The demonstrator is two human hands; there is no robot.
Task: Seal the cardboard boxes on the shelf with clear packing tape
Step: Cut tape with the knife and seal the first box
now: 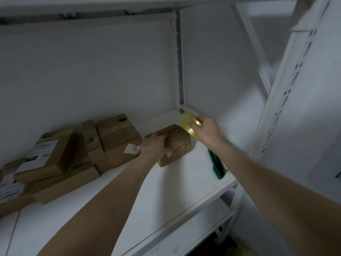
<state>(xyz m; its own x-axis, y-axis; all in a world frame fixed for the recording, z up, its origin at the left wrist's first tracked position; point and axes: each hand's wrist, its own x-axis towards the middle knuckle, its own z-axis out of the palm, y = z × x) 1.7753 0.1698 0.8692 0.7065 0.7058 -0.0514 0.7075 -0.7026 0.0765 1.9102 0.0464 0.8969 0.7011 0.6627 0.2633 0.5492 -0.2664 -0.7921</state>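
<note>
Head view: left hand (156, 145) grips the near corner of a small cardboard box (178, 139) set apart toward the back right of the shelf (184, 185). Right hand (207, 131) clasps the tape roll (189, 126) just above its far edge. Judgement: sealing of this box is under way; tape on the stacked boxes (114, 137) at left cannot be made out.

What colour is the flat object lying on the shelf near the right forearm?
The flat object is teal green; the head view shows it.
</note>
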